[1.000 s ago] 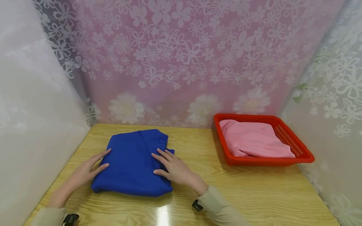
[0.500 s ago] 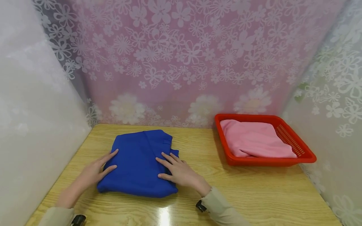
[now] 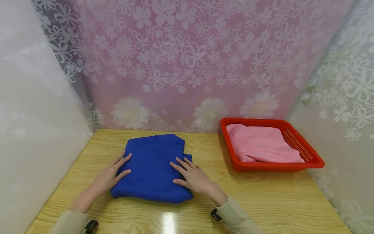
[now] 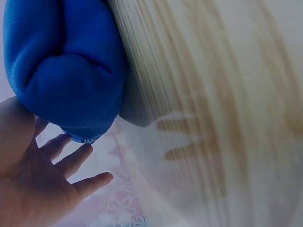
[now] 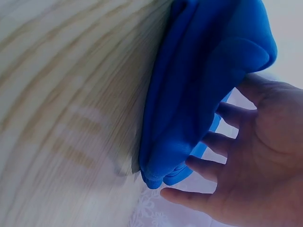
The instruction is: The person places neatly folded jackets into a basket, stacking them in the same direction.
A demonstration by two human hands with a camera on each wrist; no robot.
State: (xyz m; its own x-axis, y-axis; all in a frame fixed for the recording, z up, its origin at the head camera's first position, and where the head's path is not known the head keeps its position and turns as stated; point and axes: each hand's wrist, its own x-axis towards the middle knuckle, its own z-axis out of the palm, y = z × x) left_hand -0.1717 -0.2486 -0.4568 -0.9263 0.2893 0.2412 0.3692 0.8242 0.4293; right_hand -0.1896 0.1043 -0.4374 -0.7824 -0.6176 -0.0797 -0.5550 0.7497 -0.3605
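Note:
A folded blue garment point(image 3: 152, 169) lies on the table, its layers visible at the side in the right wrist view. My left hand point(image 3: 109, 175) touches its left edge, fingers spread and fairly straight. On the opposite edge rests my right hand point(image 3: 195, 177), with fingertips on top of the cloth. In the left wrist view a thick rolled fold of the garment point(image 4: 71, 80) stands above the fingers, with a small label at its end. Several right-hand fingers point(image 5: 203, 168) reach along the garment's side.
A red plastic basket point(image 3: 271, 167) stands at the right rear with a folded pink cloth point(image 3: 263, 144) inside. The wooden table point(image 3: 263, 201) is bounded by a pink floral curtain point(image 3: 187, 65) behind and pale sheets at both sides.
Both hands and the blue garment between them have slid to the right across the table. The basket and pink cloth have stayed in place.

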